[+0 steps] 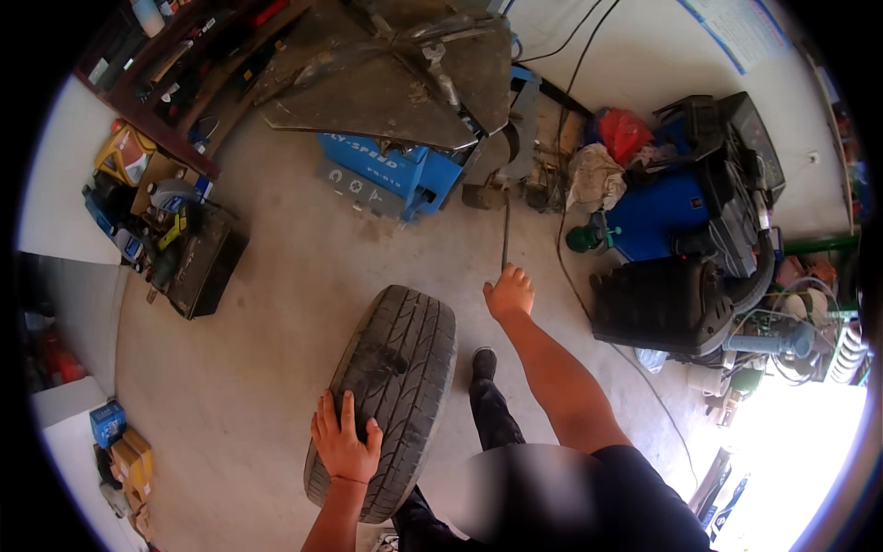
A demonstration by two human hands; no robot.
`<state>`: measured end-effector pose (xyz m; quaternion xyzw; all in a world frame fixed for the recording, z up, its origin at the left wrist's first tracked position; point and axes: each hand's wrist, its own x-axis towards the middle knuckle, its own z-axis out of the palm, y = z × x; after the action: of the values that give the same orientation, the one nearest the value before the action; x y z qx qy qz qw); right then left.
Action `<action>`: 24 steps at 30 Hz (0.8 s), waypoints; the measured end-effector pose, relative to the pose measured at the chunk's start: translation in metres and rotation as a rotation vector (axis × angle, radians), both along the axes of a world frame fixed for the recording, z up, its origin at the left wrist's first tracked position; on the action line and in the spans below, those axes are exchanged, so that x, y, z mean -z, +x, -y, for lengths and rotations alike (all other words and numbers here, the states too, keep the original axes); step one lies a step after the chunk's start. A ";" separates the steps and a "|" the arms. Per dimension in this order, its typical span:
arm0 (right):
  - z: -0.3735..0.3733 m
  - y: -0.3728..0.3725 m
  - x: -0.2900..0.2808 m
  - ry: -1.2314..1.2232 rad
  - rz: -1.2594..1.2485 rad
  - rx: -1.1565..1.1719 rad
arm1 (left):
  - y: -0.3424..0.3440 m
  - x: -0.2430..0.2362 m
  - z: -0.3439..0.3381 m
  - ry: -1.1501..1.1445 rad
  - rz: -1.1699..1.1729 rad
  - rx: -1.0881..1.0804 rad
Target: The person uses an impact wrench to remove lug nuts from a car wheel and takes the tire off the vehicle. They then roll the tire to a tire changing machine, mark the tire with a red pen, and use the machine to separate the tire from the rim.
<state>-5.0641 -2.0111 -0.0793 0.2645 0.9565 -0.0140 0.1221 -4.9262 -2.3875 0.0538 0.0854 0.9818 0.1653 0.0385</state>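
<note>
A worn black tyre point(414, 368) stands upright in front of me, leaning slightly, with a dark patch on its tread. My left hand point(349, 446) rests on the tyre's lower left part, fingers spread. To the right of the tyre, my right hand point(509, 294) has its fingers curled round the near end of a thin metal bar point(506, 235), whose far end reaches the foot of a blue machine point(395, 175) with a dark metal turntable point(368, 78). My foot point(483, 363) is on the floor between the tyre and my right arm.
At left are a shelving rack point(143, 78), a dark box point(207, 267) with bottles and cartons point(133, 455). At right stand a blue-and-black machine point(658, 216) and cluttered parts point(791, 340). A cable point(644, 386) runs across the concrete floor point(239, 377); a bright doorway point(800, 460) is at lower right.
</note>
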 end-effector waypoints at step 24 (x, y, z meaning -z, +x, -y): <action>-0.160 -0.278 0.006 -0.452 -0.523 -0.721 | -0.163 0.013 -0.228 -0.303 0.180 -0.027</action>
<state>-5.3425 -1.8510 -0.0848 -0.1282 0.9587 -0.2439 -0.0704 -5.0891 -2.1592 0.0406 0.0502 0.9891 0.0229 0.1366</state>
